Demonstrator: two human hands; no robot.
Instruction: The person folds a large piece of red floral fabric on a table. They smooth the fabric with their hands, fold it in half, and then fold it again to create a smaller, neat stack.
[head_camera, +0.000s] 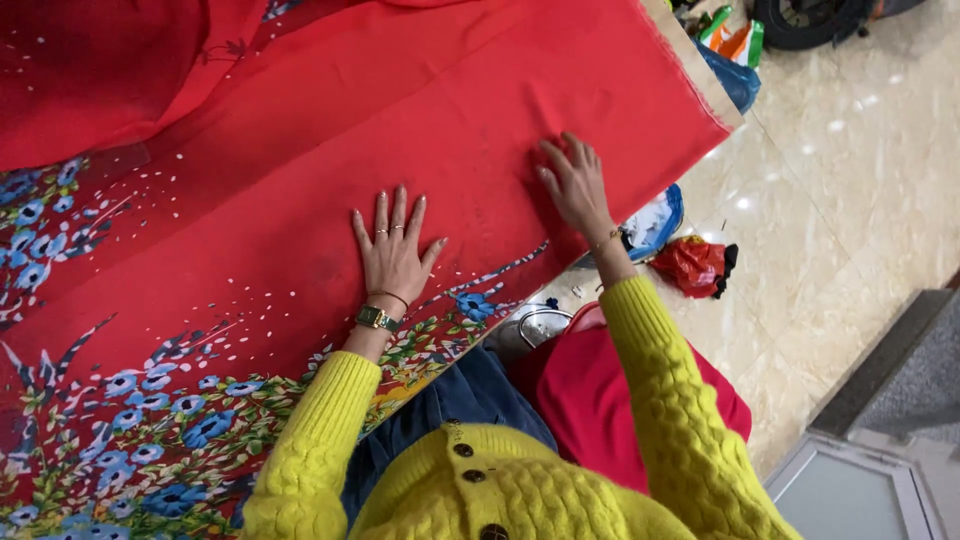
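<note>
A large red cloth (330, 130) with a border of blue flowers lies spread over a table. My left hand (392, 248) rests flat on it, fingers apart, with rings, a bracelet and a wristwatch at the wrist. My right hand (574, 185) presses palm-down on the plain red part nearer the cloth's right edge, fingers spread. Both arms wear yellow knitted sleeves (665, 400). Neither hand holds anything.
The table's edge (700, 70) shows at the upper right. Below it, on the glossy tile floor (830, 200), lie a blue bag (735, 80), a blue and white bundle (655, 222) and a red crumpled bag (695, 265). A red stool (590, 390) and a metal pot (535, 325) stand by my legs.
</note>
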